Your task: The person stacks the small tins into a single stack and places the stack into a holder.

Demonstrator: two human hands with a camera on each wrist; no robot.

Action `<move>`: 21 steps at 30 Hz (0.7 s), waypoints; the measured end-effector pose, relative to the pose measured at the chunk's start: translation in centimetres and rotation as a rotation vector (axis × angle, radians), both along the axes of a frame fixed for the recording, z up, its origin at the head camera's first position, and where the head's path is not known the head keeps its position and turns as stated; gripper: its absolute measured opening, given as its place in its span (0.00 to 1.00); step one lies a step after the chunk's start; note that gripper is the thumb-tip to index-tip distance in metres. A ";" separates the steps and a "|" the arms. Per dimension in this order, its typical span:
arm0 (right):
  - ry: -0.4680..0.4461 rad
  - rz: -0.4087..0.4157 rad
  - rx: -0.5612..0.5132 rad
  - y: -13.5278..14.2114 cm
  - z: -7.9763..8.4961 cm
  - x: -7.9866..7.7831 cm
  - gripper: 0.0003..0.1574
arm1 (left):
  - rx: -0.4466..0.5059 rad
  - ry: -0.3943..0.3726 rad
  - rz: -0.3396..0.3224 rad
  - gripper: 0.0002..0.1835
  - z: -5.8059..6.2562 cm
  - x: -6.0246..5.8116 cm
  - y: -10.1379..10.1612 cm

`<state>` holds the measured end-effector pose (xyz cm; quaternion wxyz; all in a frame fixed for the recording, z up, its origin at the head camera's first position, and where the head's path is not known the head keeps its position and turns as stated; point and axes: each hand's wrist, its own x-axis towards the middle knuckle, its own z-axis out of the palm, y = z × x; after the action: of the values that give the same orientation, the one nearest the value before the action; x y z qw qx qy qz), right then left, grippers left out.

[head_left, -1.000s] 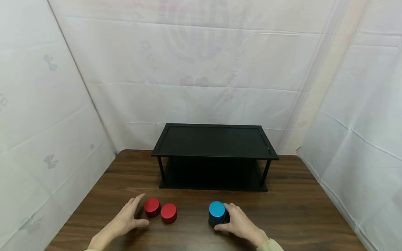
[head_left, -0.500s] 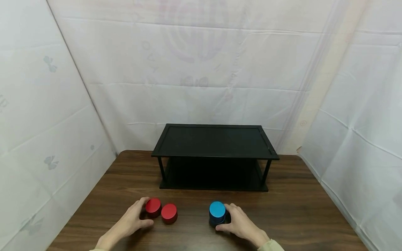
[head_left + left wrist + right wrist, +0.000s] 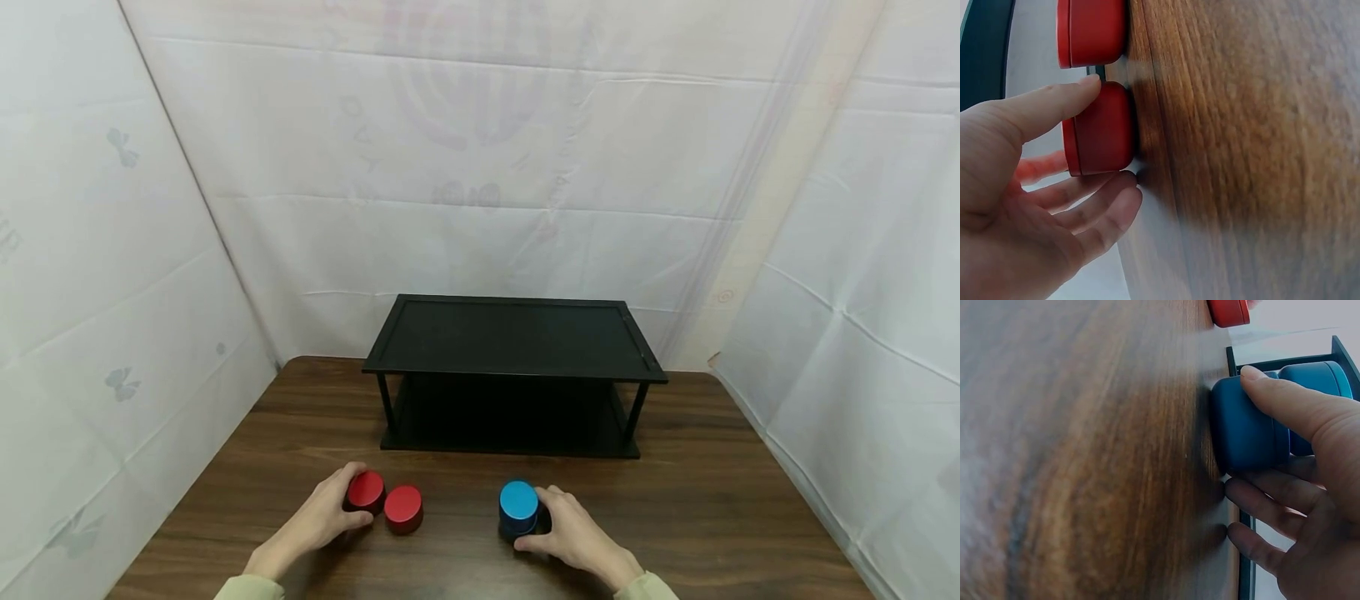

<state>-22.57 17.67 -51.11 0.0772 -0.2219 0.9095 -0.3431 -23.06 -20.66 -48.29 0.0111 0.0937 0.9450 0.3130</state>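
Two small round red tins stand side by side on the table in the head view. My left hand holds the left red tin, thumb on one side and fingers curled round the other. The second red tin stands just right of it, untouched. Further right, two blue tins are stacked, the upper blue tin over the lower blue tin. My right hand grips the lower one from the right between thumb and fingers, as the right wrist view shows.
Behind the tins stands a black two-level shelf on short posts, with an open front. The brown wooden table is enclosed by white sheeting at the back and on both sides.
My left hand has moved right to the left red tin and closed its thumb and fingers round it. My right hand stays at the blue stack, which has not moved.
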 end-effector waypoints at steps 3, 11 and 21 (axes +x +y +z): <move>-0.005 0.006 -0.003 0.0 0.0 -0.1 0.43 | -0.002 0.008 0.010 0.34 -0.1 -0.2 0.1; 0.008 0.006 -0.001 0.0 -0.1 -0.4 0.42 | 0.000 0.033 0.017 0.32 -0.2 -0.6 0.1; 0.025 0.002 0.001 0.1 0.0 -0.4 0.41 | 0.000 0.031 0.029 0.34 0.6 -0.4 0.0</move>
<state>-22.96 17.74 -51.12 0.0662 -0.2270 0.9103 -0.3399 -23.46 -20.67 -47.72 -0.0080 0.0846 0.9464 0.3116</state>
